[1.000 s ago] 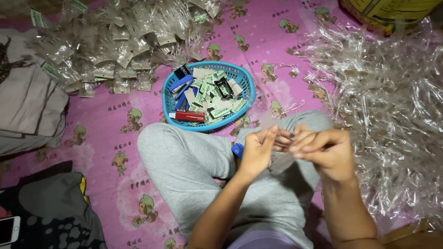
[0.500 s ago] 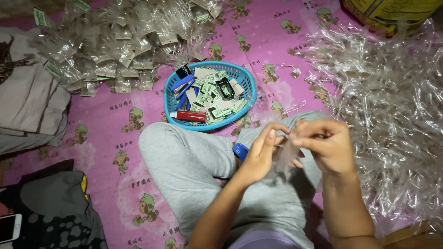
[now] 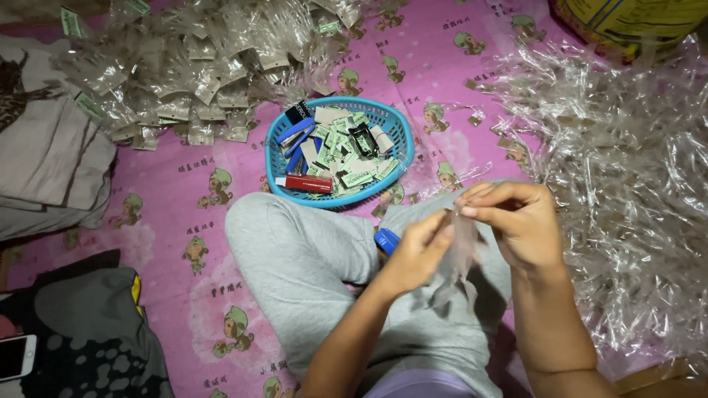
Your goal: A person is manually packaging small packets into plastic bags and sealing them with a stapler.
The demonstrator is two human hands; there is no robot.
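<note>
At lower centre of the frame our left hand (image 3: 413, 254) and right hand (image 3: 516, 221) both pinch a small clear plastic sleeve (image 3: 459, 254) over our grey-trousered lap (image 3: 310, 265). It hangs between them, long axis nearly vertical, top edge at the right fingertips, the left fingers closed on its side; both hands are equally near. It looks thin, crinkled, transparent. A blue cap (image 3: 386, 240) sits just left. Farther up lies a blue basket (image 3: 335, 151); a clear-wrapper pile (image 3: 627, 177) spreads at right.
</note>
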